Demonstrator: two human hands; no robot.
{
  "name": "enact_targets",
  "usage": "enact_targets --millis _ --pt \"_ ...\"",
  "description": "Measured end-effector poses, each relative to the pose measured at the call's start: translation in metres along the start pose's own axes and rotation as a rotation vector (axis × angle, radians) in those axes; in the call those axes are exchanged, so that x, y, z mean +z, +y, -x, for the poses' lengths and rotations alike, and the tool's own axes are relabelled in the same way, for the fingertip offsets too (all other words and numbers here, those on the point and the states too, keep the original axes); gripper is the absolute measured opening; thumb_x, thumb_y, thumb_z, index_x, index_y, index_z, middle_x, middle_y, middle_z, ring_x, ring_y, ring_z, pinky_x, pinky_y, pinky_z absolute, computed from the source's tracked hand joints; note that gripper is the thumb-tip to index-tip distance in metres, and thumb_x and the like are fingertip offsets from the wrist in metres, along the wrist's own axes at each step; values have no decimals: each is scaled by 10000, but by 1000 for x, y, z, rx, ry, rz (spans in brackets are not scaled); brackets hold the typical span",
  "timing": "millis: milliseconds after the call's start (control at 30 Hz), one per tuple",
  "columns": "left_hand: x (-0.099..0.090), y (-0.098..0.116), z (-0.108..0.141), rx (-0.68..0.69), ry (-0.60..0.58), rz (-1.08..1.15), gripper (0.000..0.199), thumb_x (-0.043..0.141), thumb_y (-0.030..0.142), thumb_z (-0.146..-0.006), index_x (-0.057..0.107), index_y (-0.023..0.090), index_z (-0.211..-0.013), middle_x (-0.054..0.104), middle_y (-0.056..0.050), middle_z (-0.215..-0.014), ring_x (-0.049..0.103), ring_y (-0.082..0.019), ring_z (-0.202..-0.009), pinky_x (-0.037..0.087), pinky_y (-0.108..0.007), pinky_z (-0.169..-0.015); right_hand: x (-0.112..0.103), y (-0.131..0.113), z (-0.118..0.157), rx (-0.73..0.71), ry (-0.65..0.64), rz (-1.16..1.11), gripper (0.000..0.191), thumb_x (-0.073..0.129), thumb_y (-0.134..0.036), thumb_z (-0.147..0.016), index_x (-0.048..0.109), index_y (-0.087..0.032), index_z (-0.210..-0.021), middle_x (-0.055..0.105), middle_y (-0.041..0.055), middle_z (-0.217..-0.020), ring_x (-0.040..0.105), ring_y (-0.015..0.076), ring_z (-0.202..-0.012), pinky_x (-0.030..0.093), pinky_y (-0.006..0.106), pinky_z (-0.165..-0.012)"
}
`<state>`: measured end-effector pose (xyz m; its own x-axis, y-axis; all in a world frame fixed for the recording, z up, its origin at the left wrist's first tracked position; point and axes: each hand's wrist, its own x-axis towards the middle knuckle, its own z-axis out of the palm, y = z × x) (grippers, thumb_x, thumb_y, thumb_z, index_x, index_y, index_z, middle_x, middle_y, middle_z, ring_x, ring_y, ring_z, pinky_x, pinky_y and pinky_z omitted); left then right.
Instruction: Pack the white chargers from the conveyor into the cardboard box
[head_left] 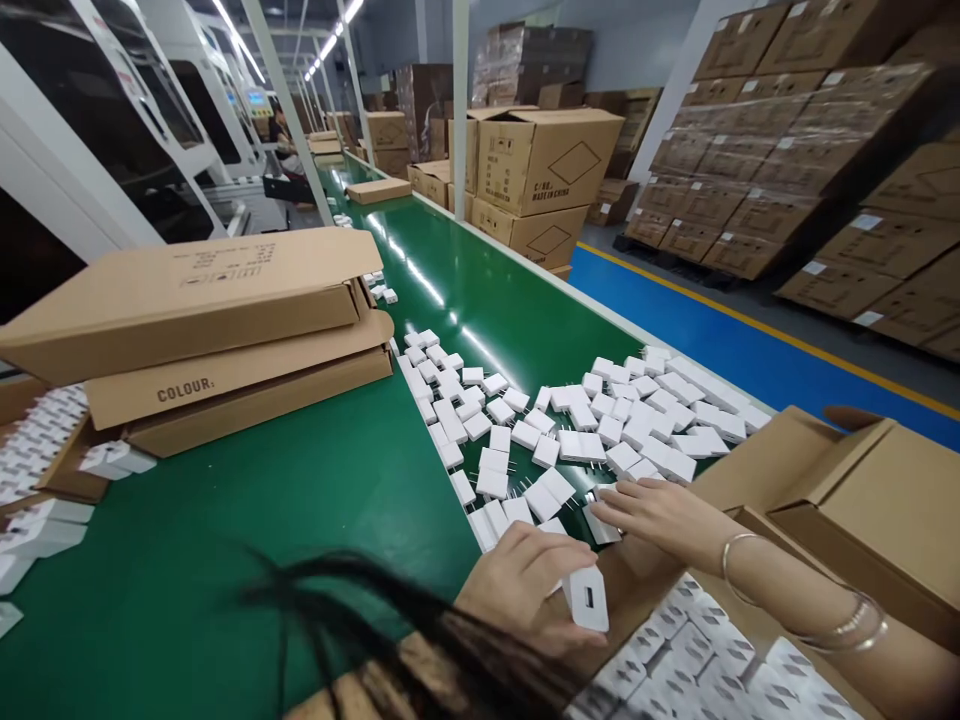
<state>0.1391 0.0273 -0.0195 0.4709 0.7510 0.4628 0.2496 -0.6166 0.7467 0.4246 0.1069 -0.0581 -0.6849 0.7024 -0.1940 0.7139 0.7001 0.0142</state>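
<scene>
White plug adapter (588,600), lower centre of the frame, port outward: pinched between thumb and fingers of the left hand (517,582). Right hand (654,515), right of it: fingers resting on second adapter (604,530); cannot tell whether closed on it. Loose white adapters (581,447), centre to right: scattered on green belt (525,300). Cardboard carton (636,582), lower right: packed adapters (705,640) in rows.

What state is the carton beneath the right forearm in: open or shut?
Open: inside the carton, rows of white chargers show uncovered.
</scene>
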Motion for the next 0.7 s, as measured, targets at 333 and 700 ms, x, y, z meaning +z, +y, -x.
enact_targets --millis 333,700 --pt "-22 1 -6 -55 -42 -46 452 534 524 -968 589 189 -1267 715 -106 -1198 620 -238 -1128 550 -366 -971 0 -35 -8 492 -150 -364 155 529 -326 -890 654 -240 -924 751 73 -809 699 287 -762 484 353 -630" --pt "-29 7 -8 -13 -85 -65 444 539 501 -970 562 212 -1307 719 -114 -1187 639 -272 -1170 553 -438 -1021 4 -50 -38 744 -211 -358 325 635 -490 -912 632 -199 -766 679 -13 -757 639 166 -701 519 351 -700"
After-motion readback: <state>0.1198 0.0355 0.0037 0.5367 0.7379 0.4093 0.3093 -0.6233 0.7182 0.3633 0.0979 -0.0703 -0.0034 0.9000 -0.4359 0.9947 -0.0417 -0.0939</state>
